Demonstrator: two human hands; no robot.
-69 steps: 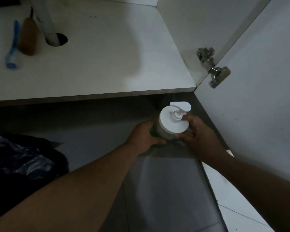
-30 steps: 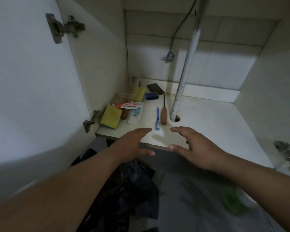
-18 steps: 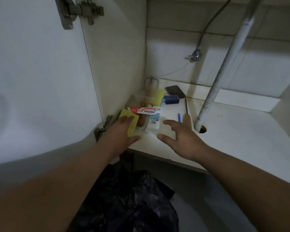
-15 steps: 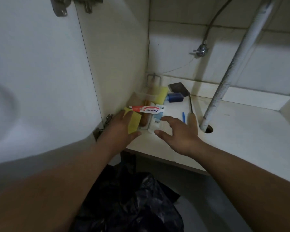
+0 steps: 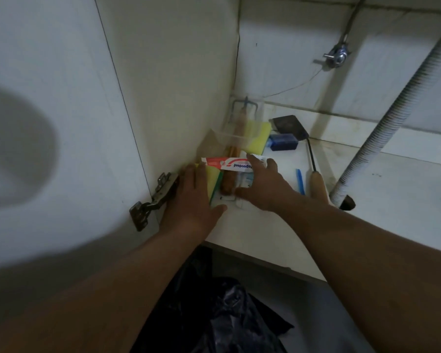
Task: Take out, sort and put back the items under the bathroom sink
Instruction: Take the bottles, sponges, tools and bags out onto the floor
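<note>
Smooth white cabinet shelf (image 5: 392, 200), left hand (image 5: 191, 200) fingers flat on spongy yellow pad (image 5: 212, 182), right hand (image 5: 262, 187) fingers spread over toothpaste box (image 5: 227, 164)

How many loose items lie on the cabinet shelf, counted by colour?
Yellow: 2, near sponge, far sponge
Blue: 2, small box, thin stick
Red and white: 1, toothpaste tube
Total: 5; others in the pile are unclear.

On the cabinet shelf (image 5: 265, 225) we find the toothpaste box (image 5: 229, 164) lying across a sponge (image 5: 213, 180) at the left wall; behind it a second sponge (image 5: 259, 137); to the right, a scraper (image 5: 313, 171), then the drain hose (image 5: 392, 115).
</note>
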